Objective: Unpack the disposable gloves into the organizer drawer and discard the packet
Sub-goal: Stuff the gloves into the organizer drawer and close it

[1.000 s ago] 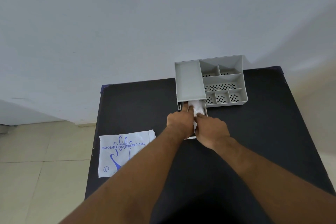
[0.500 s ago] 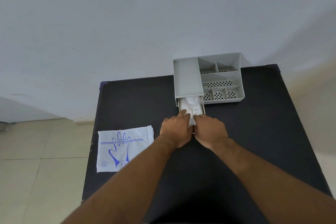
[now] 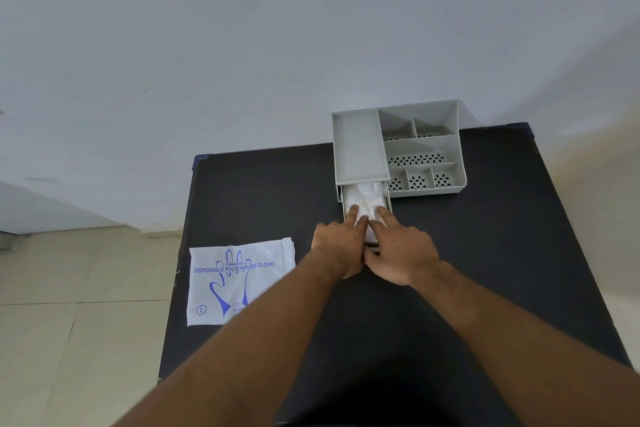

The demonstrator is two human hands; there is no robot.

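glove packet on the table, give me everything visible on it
The flat white plastic glove packet lies face up at the left edge of the black table, partly overhanging it, and looks emptied and limp. Blue print reads "DISPOSABLE POLYETHYLENE GLOVES", with "EMBOSSED" above it, a blue hand outline and a circled "L" at its lower left. Its right end looks torn open. The left forearm hides its lower right corner. Neither hand touches it.

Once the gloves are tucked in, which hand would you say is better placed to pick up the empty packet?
Probably the left hand: the packet lies on the table's left edge, on that hand's side, while the right hand would have to cross over.
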